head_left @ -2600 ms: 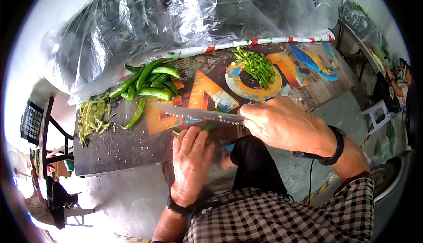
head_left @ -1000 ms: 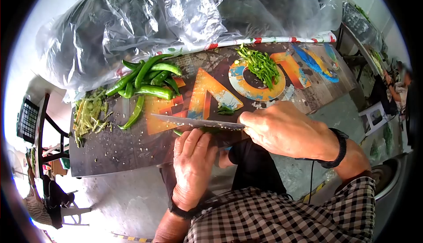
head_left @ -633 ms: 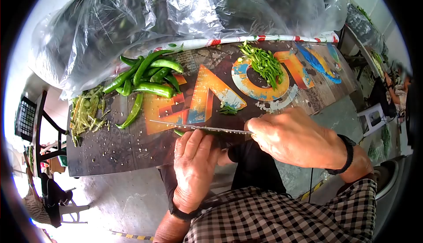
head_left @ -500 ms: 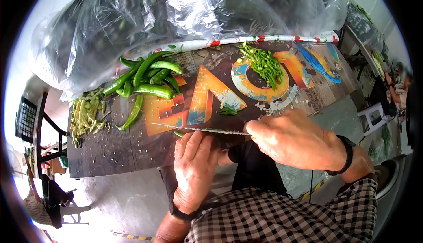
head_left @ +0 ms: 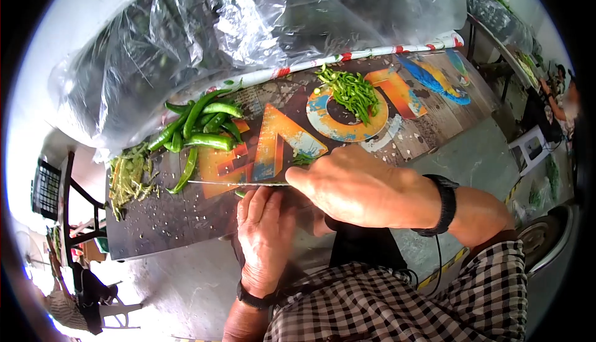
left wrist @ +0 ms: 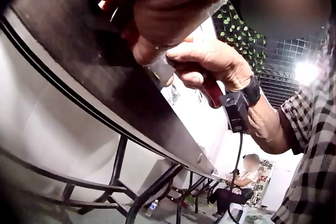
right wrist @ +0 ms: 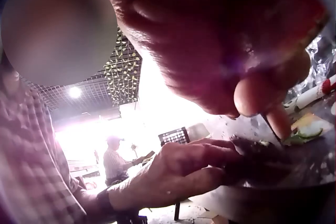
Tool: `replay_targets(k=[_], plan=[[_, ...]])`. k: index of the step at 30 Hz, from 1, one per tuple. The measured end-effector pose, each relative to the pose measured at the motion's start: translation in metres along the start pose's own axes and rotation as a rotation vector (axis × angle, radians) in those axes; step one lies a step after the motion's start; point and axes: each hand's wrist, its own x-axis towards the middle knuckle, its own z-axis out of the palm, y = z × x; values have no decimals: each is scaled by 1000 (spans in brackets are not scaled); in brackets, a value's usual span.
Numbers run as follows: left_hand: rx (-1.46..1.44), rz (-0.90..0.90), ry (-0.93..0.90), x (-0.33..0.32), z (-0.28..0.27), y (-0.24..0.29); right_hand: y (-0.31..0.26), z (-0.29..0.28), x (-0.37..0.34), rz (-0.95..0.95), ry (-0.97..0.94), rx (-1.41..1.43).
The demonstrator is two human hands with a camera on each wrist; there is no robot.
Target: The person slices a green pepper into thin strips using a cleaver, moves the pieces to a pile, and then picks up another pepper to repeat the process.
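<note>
My right hand (head_left: 366, 187) grips a knife, whose thin blade (head_left: 233, 183) points left across the table in the head view; its red handle (left wrist: 212, 91) shows in the left wrist view. My left hand (head_left: 266, 230) is at the table's near edge, fingers bent over a green pepper (head_left: 240, 193), mostly hidden under them, just below the blade. Whole green peppers (head_left: 205, 125) lie heaped behind, one apart (head_left: 186, 171). Sliced green pepper (head_left: 354, 94) is piled farther right, with a smaller bunch (head_left: 304, 158) beyond my right hand.
Pale green scraps (head_left: 127, 184) lie at the table's left end, with seeds scattered nearby. A plastic-covered bulk (head_left: 248, 25) borders the table's (head_left: 167, 230) back edge. A black crate (head_left: 46, 190) stands left; a white stool (head_left: 531, 148) and seated person are at right.
The right hand and knife have shifted left, bringing that hand closer to the left one. A small cut bunch now lies by the printed letter, larger than in the oldest frame. The view has shifted slightly.
</note>
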Motion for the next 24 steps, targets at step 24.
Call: replay_targets(k=[24], plan=[[-67,31,11,-1,-8,-6,-2,-13,-23,175,-26,80]])
